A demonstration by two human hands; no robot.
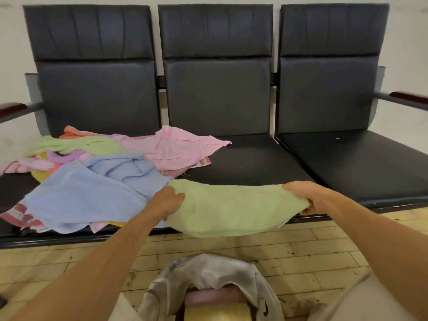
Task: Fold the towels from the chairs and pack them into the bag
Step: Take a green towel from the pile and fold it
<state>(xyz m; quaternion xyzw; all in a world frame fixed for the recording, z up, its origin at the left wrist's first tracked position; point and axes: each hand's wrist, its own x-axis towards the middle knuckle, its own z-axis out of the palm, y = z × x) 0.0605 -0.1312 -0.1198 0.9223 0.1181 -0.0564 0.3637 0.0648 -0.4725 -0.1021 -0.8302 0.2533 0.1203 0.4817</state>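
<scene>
— Towels (97,163): where do they lie from your end?
— In a loose heap on the left seat (14,188), blue, pink, green and orange tangled together and spilling toward the middle one. I judge none of those folded yet.
— Your left hand (168,200)?
— It pinches the left end of a green towel (231,209), fingers curled on the cloth. I hold it there to pull the towel taut.
— Where is that towel?
— Stretched between both hands over the front edge of the middle seat (254,163), with its near side hanging off above the floor (324,251). The far edge looks rounded, so I take it as doubled over once.
— The bag (208,272)?
— Directly below on the floor, mouth open, with pink and yellow folded cloth showing inside. It sits there for a short drop, I'd say.
— Right hand (305,195)?
— It grips the right end, fingers wrapped under. Next I'd bring the two ends together.
</scene>
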